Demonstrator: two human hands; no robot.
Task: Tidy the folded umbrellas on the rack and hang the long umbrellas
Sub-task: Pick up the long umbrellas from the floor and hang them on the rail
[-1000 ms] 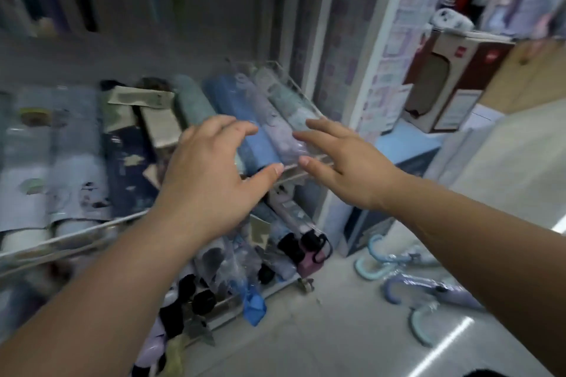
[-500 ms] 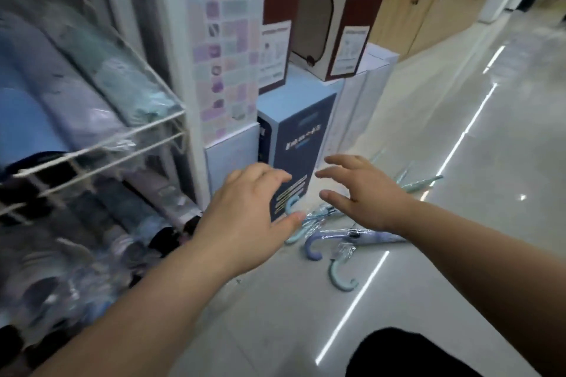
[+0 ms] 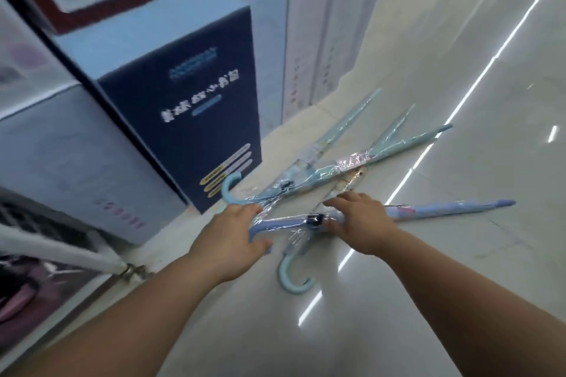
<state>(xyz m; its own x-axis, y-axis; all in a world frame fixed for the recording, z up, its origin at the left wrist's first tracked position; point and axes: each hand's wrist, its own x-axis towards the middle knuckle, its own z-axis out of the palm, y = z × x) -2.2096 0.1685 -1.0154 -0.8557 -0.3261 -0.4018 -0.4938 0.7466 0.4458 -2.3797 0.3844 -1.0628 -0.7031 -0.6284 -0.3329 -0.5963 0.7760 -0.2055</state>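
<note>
Your left hand [image 3: 232, 239] is spread wide, fingers above and thumb below the crook of the blue umbrella [image 3: 444, 208], not yet closed on it. Your right hand [image 3: 360, 223] lies over the shaft near the strap, fingers fairly straight. It may be touching, but I can see it holding nothing. The umbrella lies flat on the floor [image 3: 459, 254], tip pointing right.

Close the left hand on the bare crook rather than the slick wrap, and cup the shaft with the right so it comes up level. Lift straight up — the pale umbrellas [image 3: 337, 171] lie crossed just behind, and one seems to pass under yours, so a sideways drag would likely snag it. The box [image 3: 190, 119] stands near on the left — keep the crook off it.
</note>
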